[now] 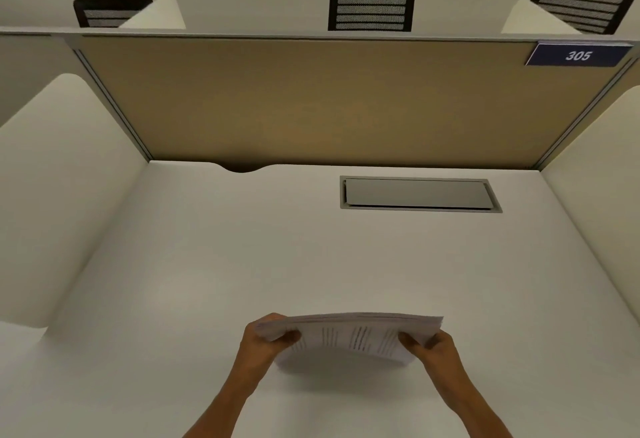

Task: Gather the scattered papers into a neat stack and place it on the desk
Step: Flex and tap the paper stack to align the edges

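Note:
A stack of white printed papers is held a little above the white desk, near its front edge. The sheets bow upward in the middle and cast a shadow on the desk below. My left hand grips the stack's left side with the thumb on top. My right hand grips its right side the same way. Lines of dark text show on the top sheet. I see no loose sheets elsewhere on the desk.
A grey cable hatch is set into the desk at the back right. A tan partition panel closes the back, with white side dividers left and right. A blue "305" sign and black mesh chairs sit beyond.

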Demonstrator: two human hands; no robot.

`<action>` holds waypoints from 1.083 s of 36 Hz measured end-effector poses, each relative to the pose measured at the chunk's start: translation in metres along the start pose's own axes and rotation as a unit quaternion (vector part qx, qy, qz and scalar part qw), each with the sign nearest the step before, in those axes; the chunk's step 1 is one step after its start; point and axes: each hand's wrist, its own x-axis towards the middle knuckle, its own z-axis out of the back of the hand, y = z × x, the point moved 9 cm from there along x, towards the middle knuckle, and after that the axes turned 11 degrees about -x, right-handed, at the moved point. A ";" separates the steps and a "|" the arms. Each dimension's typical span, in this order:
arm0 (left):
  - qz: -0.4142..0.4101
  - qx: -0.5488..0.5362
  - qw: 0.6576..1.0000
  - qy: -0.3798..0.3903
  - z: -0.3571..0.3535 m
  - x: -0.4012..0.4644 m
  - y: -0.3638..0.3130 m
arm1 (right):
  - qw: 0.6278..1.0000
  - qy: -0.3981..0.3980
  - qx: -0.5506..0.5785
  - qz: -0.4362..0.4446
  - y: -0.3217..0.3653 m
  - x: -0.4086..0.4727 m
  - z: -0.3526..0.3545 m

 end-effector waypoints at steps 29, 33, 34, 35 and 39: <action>0.013 0.041 0.998 0.039 -0.009 -0.003 0.014 | 0.999 0.012 -0.038 0.005 -0.003 -0.005 -0.007; -0.006 0.040 0.998 0.038 -0.007 -0.004 0.006 | 0.999 0.017 -0.040 0.022 0.007 -0.007 -0.005; -0.010 0.039 0.999 0.036 -0.005 -0.005 0.004 | 0.999 0.018 -0.039 0.026 0.007 -0.008 -0.004; -0.011 0.038 0.999 0.034 -0.004 -0.006 0.003 | 0.999 0.016 -0.039 0.027 0.006 -0.008 -0.004; 0.016 0.051 0.998 0.029 -0.007 -0.009 0.013 | 0.998 0.012 -0.058 0.007 -0.007 -0.008 -0.004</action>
